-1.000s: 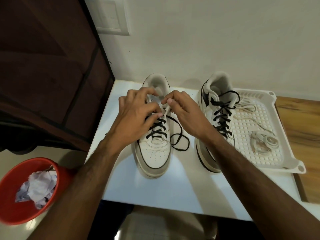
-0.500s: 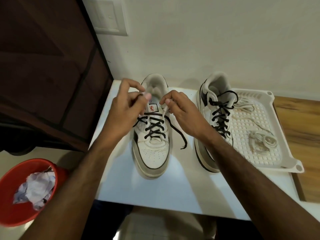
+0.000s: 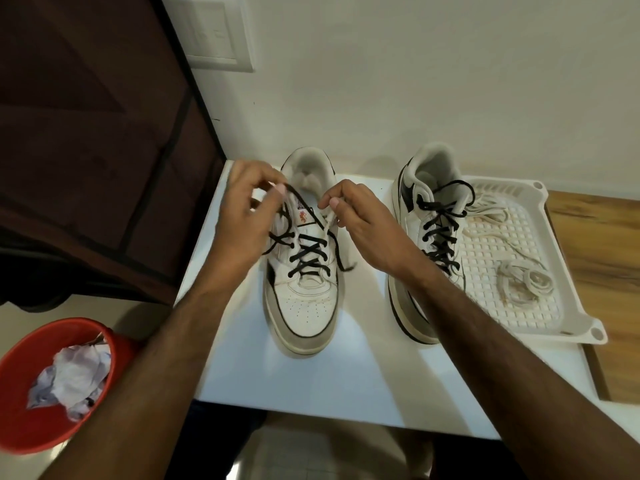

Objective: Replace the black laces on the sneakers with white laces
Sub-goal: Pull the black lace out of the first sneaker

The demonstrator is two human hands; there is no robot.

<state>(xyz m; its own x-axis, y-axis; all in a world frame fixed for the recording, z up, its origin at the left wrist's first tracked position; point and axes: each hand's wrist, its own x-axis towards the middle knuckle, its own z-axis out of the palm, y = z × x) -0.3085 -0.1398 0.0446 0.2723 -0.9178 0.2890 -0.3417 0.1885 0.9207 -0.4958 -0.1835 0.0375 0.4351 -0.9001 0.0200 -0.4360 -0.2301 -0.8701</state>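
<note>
Unlacing the left sneaker (image 3: 304, 271) is the step in hand: we pinch one end of its black lace (image 3: 306, 252) with the left hand (image 3: 247, 206), lifted over the tongue. The right hand (image 3: 356, 216) pinches the sneaker at the top right eyelets, where a pale strip shows; we cannot tell if this strip is lace or tongue edge. The lower rows of the lace are crossed through the eyelets, and its other end lies on the counter (image 3: 346, 368) just right of the sneaker. The right sneaker (image 3: 426, 244) is fully laced in black. The white laces (image 3: 519, 282) wait in the tray (image 3: 568, 296) at the far right. Next, we judge, the lace must be pulled out row by row while the right hand keeps the sneaker steady.
</note>
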